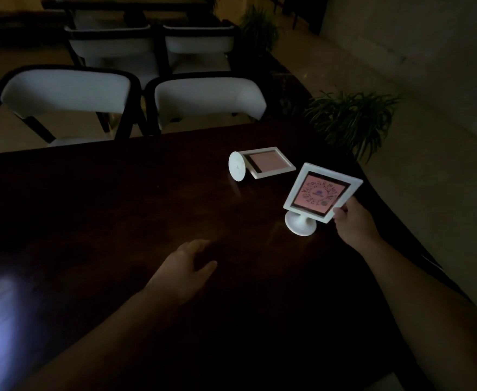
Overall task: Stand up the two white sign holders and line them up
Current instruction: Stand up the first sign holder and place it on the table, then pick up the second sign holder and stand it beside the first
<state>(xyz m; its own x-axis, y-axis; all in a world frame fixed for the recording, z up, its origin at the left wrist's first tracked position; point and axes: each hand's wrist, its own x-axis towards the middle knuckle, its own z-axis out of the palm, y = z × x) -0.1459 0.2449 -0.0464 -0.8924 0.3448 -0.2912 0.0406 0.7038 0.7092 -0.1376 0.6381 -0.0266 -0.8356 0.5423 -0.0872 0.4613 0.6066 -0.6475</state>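
White plastic sign holders are sitting on a dark wooden counter, one being set upright, one lying down.

Beyond the nearer sign holder, toward the chairs, the second sign holder is lying on its back with its round foot tipped on edge. The right hand is pinching the nearer holder's lower frame corner, fingers closed on it; its round base is resting on or just touching the counter, the frame leaning back. Nearer the person than that holder, the left hand is hovering low with fingers loosely spread, holding nothing. Both holders are looking light, stiff and smooth, likely top-heavy on a narrow stem, so gripping the frame edge seems sensible. Each frame is holding a pinkish printed card.
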